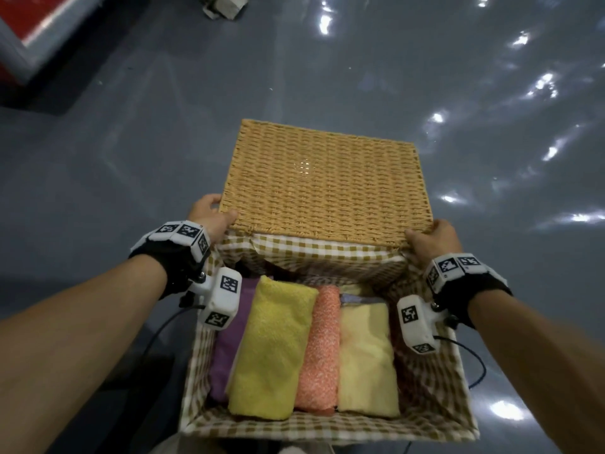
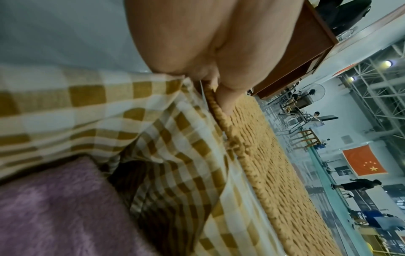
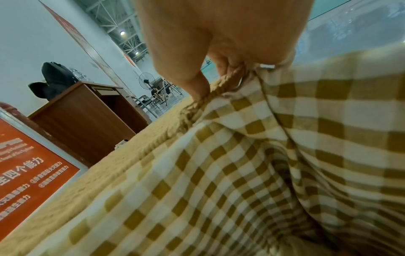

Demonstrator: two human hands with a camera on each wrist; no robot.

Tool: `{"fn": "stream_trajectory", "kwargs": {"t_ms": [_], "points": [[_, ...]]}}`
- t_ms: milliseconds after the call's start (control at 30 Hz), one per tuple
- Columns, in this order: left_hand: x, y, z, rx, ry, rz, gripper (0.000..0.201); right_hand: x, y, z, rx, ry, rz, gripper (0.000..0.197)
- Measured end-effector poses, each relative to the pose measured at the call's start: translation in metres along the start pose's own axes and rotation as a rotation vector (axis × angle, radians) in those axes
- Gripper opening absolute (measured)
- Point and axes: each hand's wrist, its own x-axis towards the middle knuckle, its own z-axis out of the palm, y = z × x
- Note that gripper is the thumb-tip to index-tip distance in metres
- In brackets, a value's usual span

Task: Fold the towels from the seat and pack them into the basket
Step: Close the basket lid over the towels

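Note:
A wicker basket (image 1: 458, 404) with a checked cloth lining stands on the floor below me. Folded towels lie side by side in it: purple (image 1: 229, 348), yellow (image 1: 271, 348), orange (image 1: 322, 348) and pale yellow (image 1: 366, 358). Its woven lid (image 1: 324, 181) is half lowered over the far part. My left hand (image 1: 212, 214) grips the lid's near left corner, thumb on top. My right hand (image 1: 432, 235) grips the near right corner. In the left wrist view the thumb (image 2: 228, 97) presses the lid's edge (image 2: 241, 155), with the purple towel (image 2: 54, 207) below. In the right wrist view fingers (image 3: 197, 86) pinch the woven rim (image 3: 219, 91).
Shiny grey floor (image 1: 131, 142) surrounds the basket. A red and white board (image 1: 29, 31) lies at the far left, and a crumpled grey object (image 1: 222, 6) at the top. A brown desk (image 3: 83, 121) and an orange sign (image 3: 26, 164) stand behind the lid.

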Motion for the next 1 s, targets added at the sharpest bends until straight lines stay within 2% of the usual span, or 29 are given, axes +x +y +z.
{"fn": "stream_trajectory", "kwargs": {"t_ms": [100, 167, 233, 300, 333, 433, 533, 600, 633, 667, 733, 833, 900, 1000], "points": [[-0.009, -0.002, -0.005, -0.035, 0.029, 0.05, 0.049, -0.001, -0.004, -0.007, 0.092, -0.055, 0.023, 0.033], [-0.019, 0.002, -0.014, -0.051, 0.001, 0.134, 0.049, -0.01, -0.011, -0.016, 0.18, -0.073, 0.042, 0.042], [-0.031, 0.01, -0.03, 0.019, -0.004, 0.142, 0.053, -0.023, -0.016, -0.029, 0.227, -0.033, 0.035, 0.047], [-0.046, 0.014, -0.045, 0.015, 0.012, 0.095, 0.054, -0.041, -0.016, -0.044, 0.229, -0.019, 0.005, 0.057], [-0.058, 0.015, -0.052, -0.078, 0.001, 0.062, 0.047, -0.052, -0.015, -0.051, 0.27, -0.043, -0.002, 0.062], [-0.101, 0.018, -0.068, -0.476, -0.101, -0.131, 0.031, -0.089, -0.006, -0.075, 0.691, -0.166, 0.114, 0.067], [-0.134, 0.018, -0.087, -0.696, -0.275, -0.184, 0.044, -0.124, 0.004, -0.1, 1.101, -0.364, 0.228, 0.064], [-0.154, 0.018, -0.095, -0.714, -0.343, -0.216, 0.038, -0.142, 0.015, -0.113, 1.238, -0.459, 0.247, 0.071], [-0.162, 0.017, -0.096, -0.664, -0.349, -0.228, 0.029, -0.152, 0.021, -0.119, 1.265, -0.473, 0.256, 0.074], [-0.169, 0.012, -0.096, -0.577, -0.333, -0.232, 0.032, -0.16, 0.028, -0.124, 1.277, -0.488, 0.267, 0.071], [-0.179, -0.002, -0.094, -0.348, -0.26, -0.202, 0.049, -0.173, 0.044, -0.131, 1.253, -0.502, 0.289, 0.048], [-0.189, -0.022, -0.083, -0.067, -0.242, -0.089, 0.039, -0.18, 0.068, -0.126, 0.975, -0.408, 0.274, 0.015], [-0.189, -0.041, -0.069, 0.031, -0.246, -0.069, 0.033, -0.18, 0.088, -0.113, 0.658, -0.269, 0.201, 0.02], [-0.185, -0.075, -0.042, 0.32, -0.1, 0.048, 0.031, -0.181, 0.108, -0.086, 0.168, -0.156, 0.037, 0.038]]}}
